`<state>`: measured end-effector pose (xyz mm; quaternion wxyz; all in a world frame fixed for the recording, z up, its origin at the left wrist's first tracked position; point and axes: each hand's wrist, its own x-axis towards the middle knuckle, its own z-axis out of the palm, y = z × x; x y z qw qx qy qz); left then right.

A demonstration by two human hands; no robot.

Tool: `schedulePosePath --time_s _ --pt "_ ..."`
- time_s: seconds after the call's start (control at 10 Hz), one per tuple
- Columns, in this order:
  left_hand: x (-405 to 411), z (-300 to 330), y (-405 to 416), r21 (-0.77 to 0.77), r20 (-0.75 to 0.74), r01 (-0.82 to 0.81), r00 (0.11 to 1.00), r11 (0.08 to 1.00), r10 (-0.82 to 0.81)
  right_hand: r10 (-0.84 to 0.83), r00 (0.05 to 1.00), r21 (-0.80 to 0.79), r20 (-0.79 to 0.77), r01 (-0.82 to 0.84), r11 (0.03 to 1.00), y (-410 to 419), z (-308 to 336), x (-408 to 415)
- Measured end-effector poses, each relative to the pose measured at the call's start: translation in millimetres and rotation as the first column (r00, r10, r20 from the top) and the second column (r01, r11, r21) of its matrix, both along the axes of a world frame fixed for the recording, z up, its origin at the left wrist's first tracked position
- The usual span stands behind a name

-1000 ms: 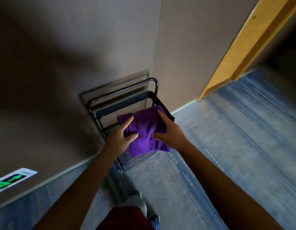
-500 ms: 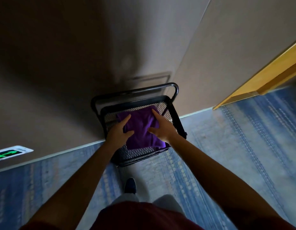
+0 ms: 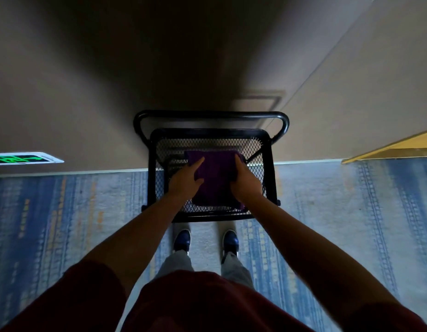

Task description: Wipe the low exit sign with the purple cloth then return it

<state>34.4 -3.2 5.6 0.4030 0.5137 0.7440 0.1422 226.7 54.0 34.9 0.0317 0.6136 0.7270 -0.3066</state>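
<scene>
A folded purple cloth (image 3: 216, 178) lies in the top mesh tray of a black wire cart (image 3: 270, 168) that stands against the wall. My left hand (image 3: 185, 180) grips the cloth's left edge, thumb on top. My right hand (image 3: 247, 182) holds its right edge the same way. The low exit sign (image 3: 23, 158), white-framed with glowing green marks, sits on the wall just above the floor at the far left, well away from both hands.
The cart's black handle bar (image 3: 210, 115) runs along the wall side. A yellow wooden door frame (image 3: 387, 150) meets the floor at the right. Blue patterned carpet (image 3: 76, 224) covers the floor, and my feet (image 3: 182, 239) stand just before the cart.
My view has swung to face the cart squarely from above. Both hands stayed on the cloth and lowered it flat into the mesh tray.
</scene>
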Motion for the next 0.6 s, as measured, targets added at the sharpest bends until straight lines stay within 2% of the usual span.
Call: schedulePosePath --time_s 0.1,0.2,0.3,0.4,0.6 --pt "4 -6 11 0.020 -0.111 -0.047 0.993 0.999 0.049 0.022 0.996 0.020 -0.085 -0.020 1.000 14 -6 6" --pt "-1 -9 13 0.017 -0.115 -0.121 0.986 0.993 0.122 0.044 0.991 -0.019 -0.129 -0.047 0.999 25 -5 8" --pt "-5 -4 8 0.026 -0.095 -0.145 0.985 0.989 0.147 0.094 0.991 -0.096 -0.099 -0.104 0.990 35 -7 15" --pt "-1 5 -1 0.048 -0.116 -0.176 0.977 0.983 0.181 0.080 0.994 -0.152 -0.073 -0.091 0.984 46 -3 28" --pt "7 20 -13 0.112 -0.231 -0.231 0.940 0.967 0.251 0.132 0.981 -0.040 -0.142 -0.139 0.990 57 22 47"
